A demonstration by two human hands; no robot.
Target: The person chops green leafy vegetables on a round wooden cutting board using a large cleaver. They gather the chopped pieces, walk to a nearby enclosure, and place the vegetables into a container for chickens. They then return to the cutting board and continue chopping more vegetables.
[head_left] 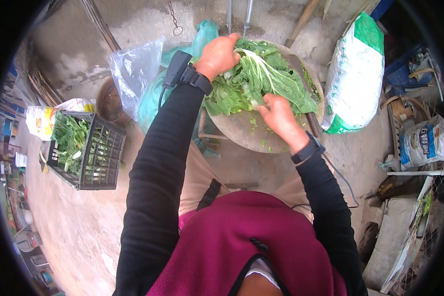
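A pile of leafy greens [227,93] with pale stalks lies on a round, worn wooden tabletop [232,129]. My left hand [219,55] is closed at the far left of the pile, around the stalk end of a large leaf [276,81] with a broad white rib. At the near edge of the greens, my right hand [281,116] has its fingers pinched together against the leaves; its fingertips are partly hidden. A knife lies on the right side of the tabletop, its wooden handle [314,123] pointing toward me and its dark blade partly under leaves.
Left of me stands a black plastic crate [103,153] with greens inside. Behind it is a brown bucket [114,98]. Clear plastic [135,74] and teal bags [152,106] hang beside the table. A white-and-green sack [355,74] leans on the wall at right.
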